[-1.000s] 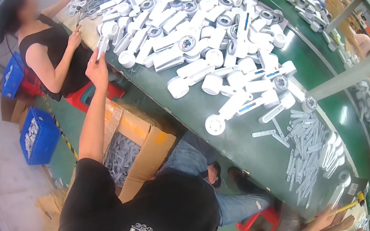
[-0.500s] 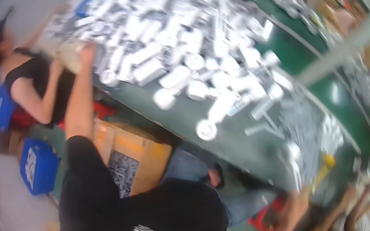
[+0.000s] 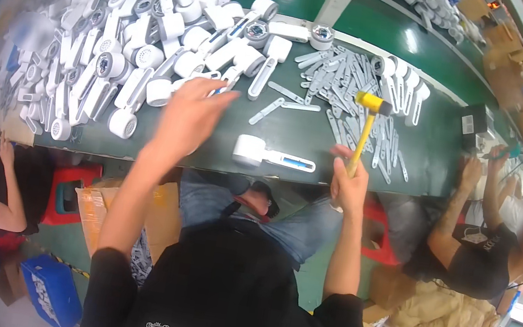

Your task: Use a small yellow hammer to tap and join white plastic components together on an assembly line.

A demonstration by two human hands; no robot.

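My left hand point(image 3: 192, 115) hovers at the near edge of a heap of white round-headed handheld units point(image 3: 148, 56). Its fingers are spread and slightly blurred; a unit with a blue strip in its handle lies by the fingertips, and I cannot tell whether they touch it. My right hand point(image 3: 348, 187) grips the handle of a mallet point(image 3: 372, 104) with a yellow and black head, held upright above the table. Between my hands, near the table's front edge, one white unit point(image 3: 251, 151) lies flat, head to the left, blue strip showing in its handle.
Grey flat strips point(image 3: 343, 80) are piled beyond the mallet, with several white units point(image 3: 401, 83) lined up behind them. Co-workers sit left and right along the green table point(image 3: 425, 165). An open cardboard box point(image 3: 165, 210) stands below on the left, a blue bin point(image 3: 53, 291) farther out.
The view has swung to the right and become sharper. My left hand has moved from the heap's far left side toward its right part. The mallet is now raised upright in my right hand.
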